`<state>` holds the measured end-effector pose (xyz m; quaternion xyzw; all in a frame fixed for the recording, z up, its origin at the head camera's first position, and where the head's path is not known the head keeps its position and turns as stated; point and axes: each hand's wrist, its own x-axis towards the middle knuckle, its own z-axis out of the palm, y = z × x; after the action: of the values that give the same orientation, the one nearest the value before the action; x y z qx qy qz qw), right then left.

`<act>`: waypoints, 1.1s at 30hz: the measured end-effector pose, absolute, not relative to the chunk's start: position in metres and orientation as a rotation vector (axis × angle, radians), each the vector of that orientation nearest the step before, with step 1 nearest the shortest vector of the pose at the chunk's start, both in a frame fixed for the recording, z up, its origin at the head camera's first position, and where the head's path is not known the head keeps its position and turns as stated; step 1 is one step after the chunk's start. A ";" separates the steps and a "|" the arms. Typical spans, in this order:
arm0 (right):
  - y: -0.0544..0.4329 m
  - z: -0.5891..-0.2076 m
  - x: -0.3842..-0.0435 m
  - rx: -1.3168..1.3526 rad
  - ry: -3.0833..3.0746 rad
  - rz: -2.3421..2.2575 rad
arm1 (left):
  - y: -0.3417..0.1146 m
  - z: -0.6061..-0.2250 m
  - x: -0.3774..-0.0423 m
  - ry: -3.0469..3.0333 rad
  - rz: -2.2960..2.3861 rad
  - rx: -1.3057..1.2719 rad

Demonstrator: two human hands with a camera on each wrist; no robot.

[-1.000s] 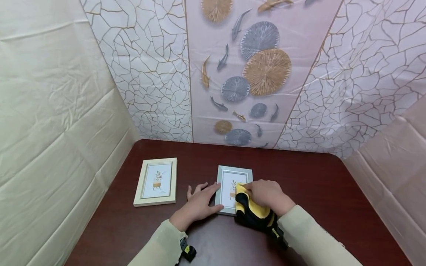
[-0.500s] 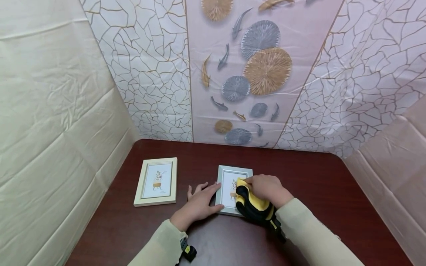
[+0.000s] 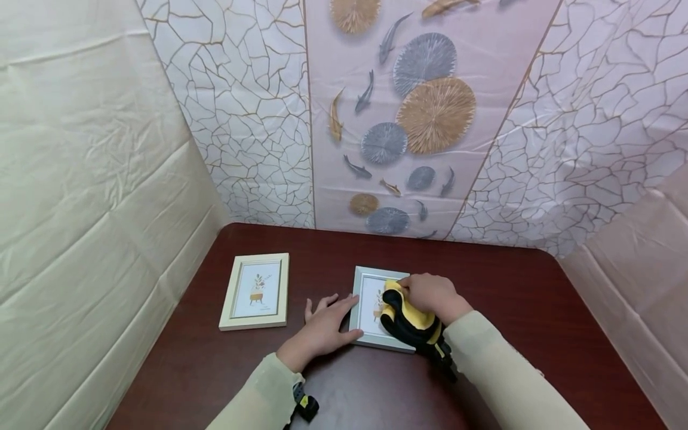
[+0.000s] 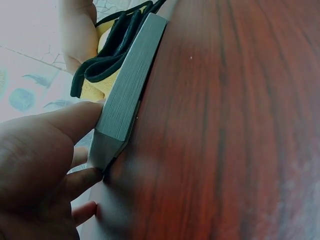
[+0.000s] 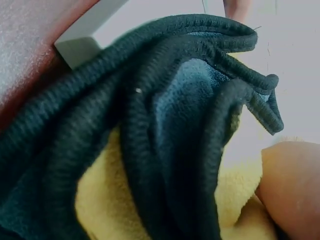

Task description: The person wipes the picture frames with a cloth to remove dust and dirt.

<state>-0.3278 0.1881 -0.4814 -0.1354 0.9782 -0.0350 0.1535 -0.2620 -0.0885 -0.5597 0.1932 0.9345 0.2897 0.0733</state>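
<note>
A silver picture frame (image 3: 373, 341) lies face up on the table, showing a potted plant print partly covered by a cloth. My left hand (image 3: 321, 332) rests at its lower left, fingers spread, with fingertip and thumb touching the border. In the left wrist view, the thumb (image 4: 82, 120) presses near the corner of the silver frame (image 4: 132, 75). My right hand (image 3: 432, 295) grips a bunched yellow cloth (image 3: 416, 316) with black edging and presses it over the frame's right side. Folds of the cloth (image 5: 190, 120) fill the right wrist view and hide most of that hand.
A cream picture frame (image 3: 260, 289) with a similar plant print lies to the left on the dark red-brown table (image 3: 510, 322). A beige fabric wall (image 3: 107, 179) stands at the left, and a patterned curtain (image 3: 376, 119) hangs behind the table.
My right hand has slid the cloth upward along the right side of the silver frame, uncovering its lower right border. The left hand keeps its place on the frame. The head view has shifted slightly.
</note>
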 end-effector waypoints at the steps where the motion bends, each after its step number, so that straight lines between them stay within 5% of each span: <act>1: 0.188 -0.481 -0.328 -0.393 2.811 -0.102 | -0.088 -0.559 -0.262 2.806 0.871 0.582; 33: 0.177 -0.489 -0.324 -0.513 2.912 -0.127 | -0.090 -0.560 -0.263 2.784 0.915 0.603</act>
<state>-0.3241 0.1765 -0.4889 -0.1726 0.9798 -0.0428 0.0910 -0.2629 -0.0896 -0.5598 0.2009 0.9279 0.3051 0.0748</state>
